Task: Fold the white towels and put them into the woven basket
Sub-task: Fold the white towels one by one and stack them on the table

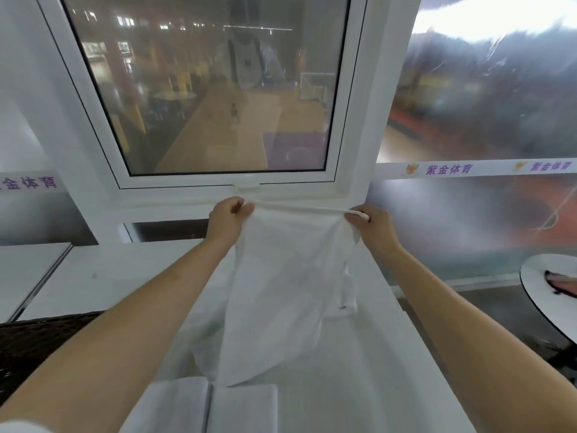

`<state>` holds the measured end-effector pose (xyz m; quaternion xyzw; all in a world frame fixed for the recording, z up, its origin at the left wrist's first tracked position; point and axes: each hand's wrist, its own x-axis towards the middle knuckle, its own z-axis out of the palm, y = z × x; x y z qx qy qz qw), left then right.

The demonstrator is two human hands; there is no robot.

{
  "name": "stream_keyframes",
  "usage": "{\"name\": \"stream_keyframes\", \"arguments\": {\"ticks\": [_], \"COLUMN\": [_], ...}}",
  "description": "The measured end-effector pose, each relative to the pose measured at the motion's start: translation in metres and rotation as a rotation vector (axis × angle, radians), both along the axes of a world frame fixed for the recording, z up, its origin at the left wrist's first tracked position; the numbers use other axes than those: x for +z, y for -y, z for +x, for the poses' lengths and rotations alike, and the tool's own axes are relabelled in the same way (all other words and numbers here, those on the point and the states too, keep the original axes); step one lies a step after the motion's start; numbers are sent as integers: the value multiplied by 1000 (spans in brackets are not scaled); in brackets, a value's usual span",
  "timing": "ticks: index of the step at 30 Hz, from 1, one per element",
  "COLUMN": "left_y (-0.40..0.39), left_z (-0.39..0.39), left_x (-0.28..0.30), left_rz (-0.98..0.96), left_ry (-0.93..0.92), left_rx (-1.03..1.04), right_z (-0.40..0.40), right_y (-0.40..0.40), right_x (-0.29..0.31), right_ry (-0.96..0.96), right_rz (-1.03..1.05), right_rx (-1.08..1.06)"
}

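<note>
Towel [281, 295] hangs from both hands' pinching grip, hiding the table; basket [37, 342] cropped.

front: window frame [187, 195] close | left: woven basket [37, 345] | near: folded towels [212, 407]

Single head cam, wide-angle, no second view to overlap.
We look forward and slightly down from the wearer's head, close over both outstretched forearms, across the white table [359, 385] toward the window [215, 89] straight ahead; edges bow from lens distortion.
</note>
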<state>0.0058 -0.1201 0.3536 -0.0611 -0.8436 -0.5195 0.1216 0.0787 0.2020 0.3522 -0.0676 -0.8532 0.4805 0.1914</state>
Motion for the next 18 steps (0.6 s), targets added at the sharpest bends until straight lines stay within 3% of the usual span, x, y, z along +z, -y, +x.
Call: {"name": "stream_keyframes", "arguments": {"ticks": [8, 15, 18], "left_y": [-37, -54, -56], "left_z": [-41, -45, -43], "left_x": [132, 174, 179], "left_rz": [203, 228, 264], "left_ry": [-135, -225, -186], "left_rx": [44, 103, 25], "right_z": [-68, -68, -56], "right_y": [-30, -58, -76], "right_x": [138, 194, 211], "right_ry": [-259, -346, -359], "right_rz": [94, 109, 66], "right_rx": [35, 143, 198]}}
